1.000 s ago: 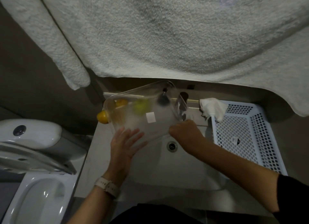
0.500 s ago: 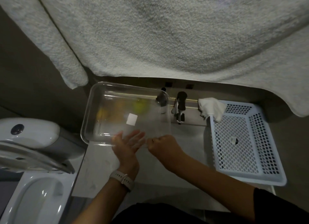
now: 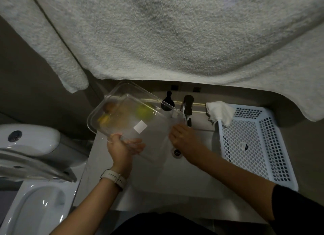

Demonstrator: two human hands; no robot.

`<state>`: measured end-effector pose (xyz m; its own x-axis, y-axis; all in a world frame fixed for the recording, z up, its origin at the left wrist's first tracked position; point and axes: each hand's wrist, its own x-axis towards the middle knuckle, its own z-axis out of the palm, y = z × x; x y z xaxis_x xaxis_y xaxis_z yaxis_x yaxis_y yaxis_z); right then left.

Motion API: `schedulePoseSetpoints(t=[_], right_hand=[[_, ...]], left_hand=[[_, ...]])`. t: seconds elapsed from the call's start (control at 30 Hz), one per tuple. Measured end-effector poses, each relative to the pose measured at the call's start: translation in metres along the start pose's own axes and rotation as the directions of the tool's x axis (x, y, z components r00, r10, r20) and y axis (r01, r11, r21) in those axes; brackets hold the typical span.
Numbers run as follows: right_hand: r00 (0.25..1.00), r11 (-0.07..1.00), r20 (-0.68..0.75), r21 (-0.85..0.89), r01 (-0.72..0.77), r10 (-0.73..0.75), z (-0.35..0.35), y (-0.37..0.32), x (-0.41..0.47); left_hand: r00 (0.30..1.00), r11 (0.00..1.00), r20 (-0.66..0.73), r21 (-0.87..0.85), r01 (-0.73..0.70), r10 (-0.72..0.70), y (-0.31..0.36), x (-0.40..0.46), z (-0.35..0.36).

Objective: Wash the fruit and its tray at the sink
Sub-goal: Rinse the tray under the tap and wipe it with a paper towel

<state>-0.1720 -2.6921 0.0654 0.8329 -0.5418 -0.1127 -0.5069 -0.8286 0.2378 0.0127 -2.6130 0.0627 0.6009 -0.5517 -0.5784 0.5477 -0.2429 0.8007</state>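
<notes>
Clear tray [image 3: 122,119] tilted above sink [image 3: 184,175]; left hand [image 3: 122,147] grips its near edge, fingers curled under; right hand [image 3: 182,138] pinches its right rim; fruit [image 3: 144,111] blurred behind it.

The tray [image 3: 154,133] was clear with a white label [image 3: 139,127]; fruit [image 3: 144,110] behind showed green and yellow. The basket [image 3: 273,143] was white, perforated in dots.

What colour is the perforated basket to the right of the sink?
White, possibly faintly bluish in this dim light; the basket shows in the head view.
</notes>
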Motion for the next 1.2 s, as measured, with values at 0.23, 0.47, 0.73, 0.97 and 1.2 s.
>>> schedulePoseSetpoints(t=[0.23, 0.47, 0.73, 0.97, 1.2], right_hand=[[0.966, 0.974, -0.161, 0.072, 0.215, -0.202, 0.0, -0.032, -0.017], [0.954, 0.954, -0.072, 0.053, 0.295, -0.291, 0.002, 0.029, -0.014], [0.85, 0.809, -0.001, -0.306, 0.502, -0.527, -0.002, 0.071, 0.02], [0.908, 0.824, 0.198, -0.383, 0.418, -0.369, -0.023, 0.093, 0.047], [0.975, 0.981, 0.203, 0.189, 0.047, -0.086, -0.035, 0.014, 0.015]], left_hand=[[1.0, 0.994, 0.01, 0.11, 0.005, -0.006, 0.012, 0.012, -0.005], [0.989, 0.96, 0.143, 0.279, -0.008, -0.033, 0.034, 0.026, -0.023], [0.921, 0.846, 0.342, 0.532, -0.025, -0.188, 0.063, 0.03, -0.015], [0.851, 0.808, 0.46, 0.584, -0.076, -0.253, 0.055, 0.014, -0.004], [0.844, 0.861, 0.417, 0.5, 0.096, -0.337, 0.038, 0.008, -0.004]])
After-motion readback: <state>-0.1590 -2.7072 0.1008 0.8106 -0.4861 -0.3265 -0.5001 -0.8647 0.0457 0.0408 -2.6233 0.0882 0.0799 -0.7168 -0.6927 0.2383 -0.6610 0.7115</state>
